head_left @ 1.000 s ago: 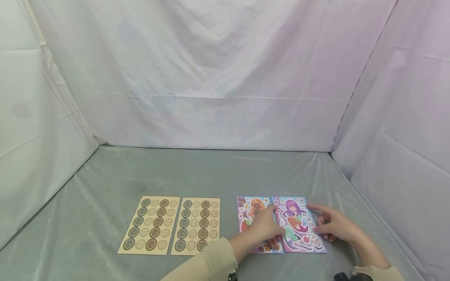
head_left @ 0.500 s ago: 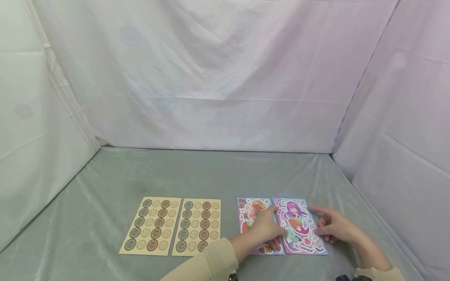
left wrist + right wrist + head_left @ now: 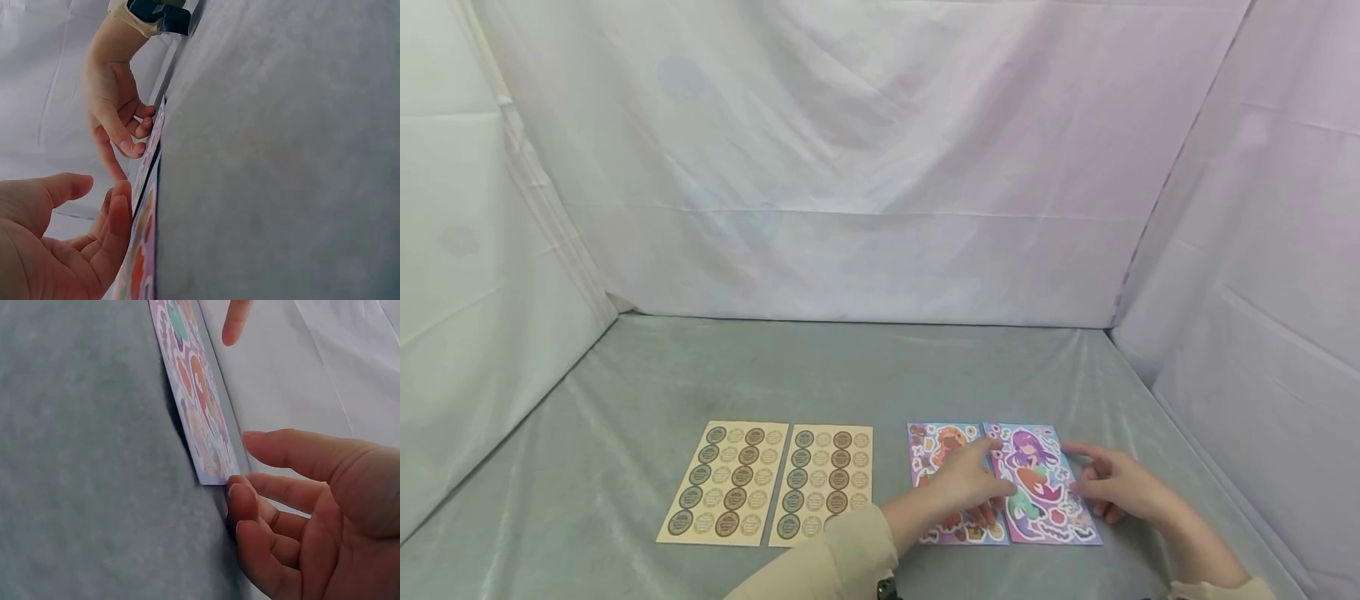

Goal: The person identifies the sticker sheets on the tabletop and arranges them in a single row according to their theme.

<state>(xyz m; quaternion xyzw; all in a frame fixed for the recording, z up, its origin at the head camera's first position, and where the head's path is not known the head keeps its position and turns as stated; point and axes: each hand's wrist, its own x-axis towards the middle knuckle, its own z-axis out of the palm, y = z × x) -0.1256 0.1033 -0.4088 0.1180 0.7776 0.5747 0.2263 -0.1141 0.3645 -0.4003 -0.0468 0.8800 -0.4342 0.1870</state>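
Two sticker sheets with mermaids lie side by side on the right of the grey cloth. The left one, an orange-haired mermaid sheet [image 3: 945, 442], is partly hidden under my left hand [image 3: 962, 485], whose fingers rest on it with the thumb apart. To its right is the purple-haired mermaid sheet [image 3: 1037, 487]. At that sheet's right edge is my right hand [image 3: 1116, 483], index finger stretched out and the other fingers loosely curled. The right wrist view has the right fingertips [image 3: 240, 487] beside the sheet's corner, with the thumb raised clear of it.
Two cream sheets of round stickers, a left one [image 3: 724, 483] and a right one [image 3: 822, 479], lie flat further left. Pale cloth walls [image 3: 850, 167] enclose the grey table cloth [image 3: 880, 367] at the back and sides.
The right hand has drawn slightly right, off the purple-haired mermaid sheet's edge. The left hand has shifted a little. Both mermaid sheets keep their places, and the head view has moved slightly.
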